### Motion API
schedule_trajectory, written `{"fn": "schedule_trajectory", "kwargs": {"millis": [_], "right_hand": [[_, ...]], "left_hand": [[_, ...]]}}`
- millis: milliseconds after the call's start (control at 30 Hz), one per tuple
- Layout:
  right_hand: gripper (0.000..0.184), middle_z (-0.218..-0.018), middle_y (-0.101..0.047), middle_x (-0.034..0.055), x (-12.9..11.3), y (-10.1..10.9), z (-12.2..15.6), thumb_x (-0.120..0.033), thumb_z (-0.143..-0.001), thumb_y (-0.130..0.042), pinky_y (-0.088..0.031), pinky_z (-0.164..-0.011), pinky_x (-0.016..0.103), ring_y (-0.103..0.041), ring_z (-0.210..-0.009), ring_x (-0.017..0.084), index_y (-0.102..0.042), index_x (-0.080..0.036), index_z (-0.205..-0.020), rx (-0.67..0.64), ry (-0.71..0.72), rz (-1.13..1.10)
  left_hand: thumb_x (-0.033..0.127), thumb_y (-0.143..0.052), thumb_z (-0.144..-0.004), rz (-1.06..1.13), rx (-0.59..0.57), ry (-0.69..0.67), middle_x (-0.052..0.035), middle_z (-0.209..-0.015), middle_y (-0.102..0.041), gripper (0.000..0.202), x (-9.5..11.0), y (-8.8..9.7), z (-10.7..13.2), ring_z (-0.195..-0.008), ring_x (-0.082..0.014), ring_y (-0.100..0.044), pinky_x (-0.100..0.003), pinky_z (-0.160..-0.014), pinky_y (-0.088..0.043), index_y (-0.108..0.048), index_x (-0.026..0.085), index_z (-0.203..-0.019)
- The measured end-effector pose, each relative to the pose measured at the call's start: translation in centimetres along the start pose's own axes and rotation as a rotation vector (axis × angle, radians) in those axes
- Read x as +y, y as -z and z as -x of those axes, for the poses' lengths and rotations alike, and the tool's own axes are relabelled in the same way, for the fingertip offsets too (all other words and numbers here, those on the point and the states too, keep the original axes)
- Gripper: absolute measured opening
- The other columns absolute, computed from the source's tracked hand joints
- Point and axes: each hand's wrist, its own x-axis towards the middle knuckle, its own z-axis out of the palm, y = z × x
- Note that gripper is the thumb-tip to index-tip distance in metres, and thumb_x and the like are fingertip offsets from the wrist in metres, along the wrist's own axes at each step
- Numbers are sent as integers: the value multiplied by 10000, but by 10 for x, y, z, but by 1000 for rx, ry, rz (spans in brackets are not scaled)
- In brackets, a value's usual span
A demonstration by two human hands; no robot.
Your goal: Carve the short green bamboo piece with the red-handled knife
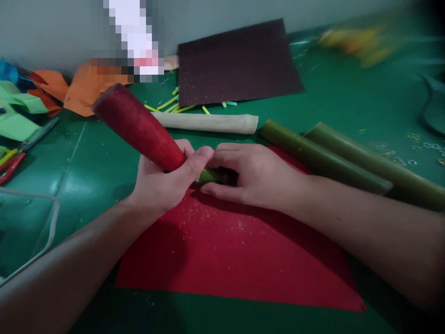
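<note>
My left hand is closed around a red tapered handle that sticks up and to the left. My right hand is curled over a short green bamboo piece, pressing it down on a red sheet. The two hands touch at the thumbs. Where the handle meets the bamboo is hidden by my fingers. Fine yellowish shavings lie scattered on the red sheet.
Two long green bamboo tubes lie at the right. A pale wooden stick and a dark sandpaper sheet lie behind my hands. Orange and green paper scraps and red-handled tools sit at the left on the green mat.
</note>
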Motion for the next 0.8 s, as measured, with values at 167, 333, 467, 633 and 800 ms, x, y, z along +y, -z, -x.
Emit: {"fn": "schedule_trajectory", "kwargs": {"millis": [167, 333, 467, 633, 800], "right_hand": [[250, -815, -606, 28, 1, 0, 0, -379, -898, -704, -288, -627, 292, -488, -698, 136, -747, -140, -957, 15, 14, -2], [248, -810, -600, 23, 1, 0, 0, -386, -892, -708, -287, -625, 290, -494, -698, 137, -741, -145, -942, 17, 5, 3], [277, -826, -618, 37, 0, 1, -1, -395, -892, -709, -297, -631, 291, -512, -710, 142, -756, -129, -957, 9, -3, 18], [293, -850, -638, 48, 0, 1, -1, -387, -891, -718, -304, -635, 293, -525, -723, 147, -764, -120, -1005, -6, -7, 13], [269, -833, -625, 34, 0, 1, 0, -392, -896, -710, -285, -624, 293, -496, -699, 138, -753, -144, -988, -1, -8, 5]], "left_hand": [[385, -793, -785, -59, 11, 37, 44, -442, -468, 416, 1, 0, 0, -408, -70, -389, -245, -386, -313, -541, 210, -504], [326, -794, -763, -73, 51, 49, 40, -510, -553, 320, -1, -1, 0, -421, -74, -430, -230, -389, -342, -583, 212, -551], [298, -779, -808, -65, 60, 9, 49, -515, -525, 303, -2, 0, 0, -444, -72, -413, -232, -433, -377, -594, 216, -583], [367, -758, -828, -42, 29, 28, 40, -474, -476, 389, -1, 0, -1, -447, -82, -399, -248, -450, -376, -558, 212, -533], [414, -735, -839, -41, -16, 24, 40, -455, -450, 440, 1, 1, -1, -439, -80, -395, -251, -440, -358, -524, 208, -511]]}}
